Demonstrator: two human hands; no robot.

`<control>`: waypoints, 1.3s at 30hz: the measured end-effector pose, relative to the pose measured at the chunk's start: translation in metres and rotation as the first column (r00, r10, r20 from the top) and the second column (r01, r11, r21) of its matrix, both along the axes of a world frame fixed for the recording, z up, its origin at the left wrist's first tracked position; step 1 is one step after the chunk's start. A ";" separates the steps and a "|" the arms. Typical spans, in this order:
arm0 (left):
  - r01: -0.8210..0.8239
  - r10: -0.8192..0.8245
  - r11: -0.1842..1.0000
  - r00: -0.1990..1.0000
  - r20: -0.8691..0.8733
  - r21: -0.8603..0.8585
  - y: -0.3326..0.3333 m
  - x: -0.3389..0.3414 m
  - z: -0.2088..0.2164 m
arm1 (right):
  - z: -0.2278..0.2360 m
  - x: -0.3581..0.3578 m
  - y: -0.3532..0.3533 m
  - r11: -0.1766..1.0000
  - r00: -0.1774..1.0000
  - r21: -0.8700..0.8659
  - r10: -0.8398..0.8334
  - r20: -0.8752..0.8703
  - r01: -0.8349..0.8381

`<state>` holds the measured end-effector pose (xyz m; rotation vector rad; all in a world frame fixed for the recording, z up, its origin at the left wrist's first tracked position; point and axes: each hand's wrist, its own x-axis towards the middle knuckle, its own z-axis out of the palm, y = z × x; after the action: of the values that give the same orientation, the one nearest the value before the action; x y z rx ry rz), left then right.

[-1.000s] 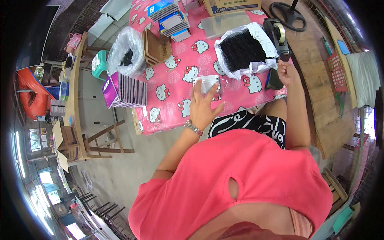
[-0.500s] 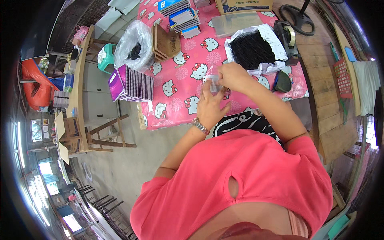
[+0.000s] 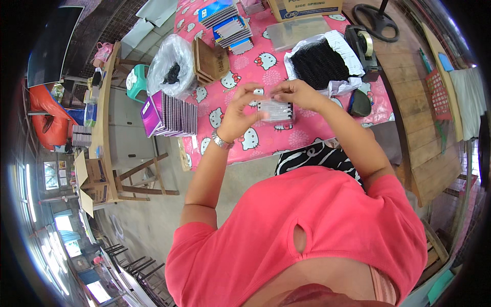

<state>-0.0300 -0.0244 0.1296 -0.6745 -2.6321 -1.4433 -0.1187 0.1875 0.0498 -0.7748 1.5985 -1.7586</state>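
Two hands [image 3: 236, 113] [image 3: 303, 95] (one wristband [image 3: 221, 140]), one pack [image 3: 277, 113], one tape dispenser [image 3: 367, 62].

A strip of bare pink tablecloth [image 3: 234, 155] separates the purple spiral notebooks [image 3: 175, 115] from the left hand [image 3: 238, 113]. Black coils [image 3: 318, 62] and a tape dispenser [image 3: 364, 51] obstruct passage beyond the right hand [image 3: 300, 95].

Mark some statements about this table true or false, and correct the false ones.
1. The tape dispenser is right of the black coils. True.
2. The coils lie in a cardboard box. False: they lie on white wrapping.
3. The left hand and right hand are at the packet. True.
4. The left wrist is bare. False: it wears a watch.
5. The purple notebooks are left of the packet. True.
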 end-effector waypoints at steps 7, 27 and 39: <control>0.038 -0.026 0.990 0.995 0.093 -0.132 -0.008 0.000 -0.034 | 0.029 0.057 0.017 0.967 0.577 0.031 -0.124 -0.807 0.252; -0.238 0.272 0.943 0.954 0.124 -0.235 0.017 -0.014 -0.021 | -0.011 -0.052 0.215 -0.122 -0.004 0.099 -0.649 -0.761 0.987; -0.050 0.069 0.996 0.956 0.286 -0.073 -0.009 -0.031 -0.049 | -0.028 -0.067 0.260 0.381 0.354 0.274 -0.924 0.145 0.883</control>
<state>-0.0614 -0.0329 0.0804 -0.4113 -2.8976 -1.5517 -0.1856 0.4473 0.0216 0.6587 2.0951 -2.2567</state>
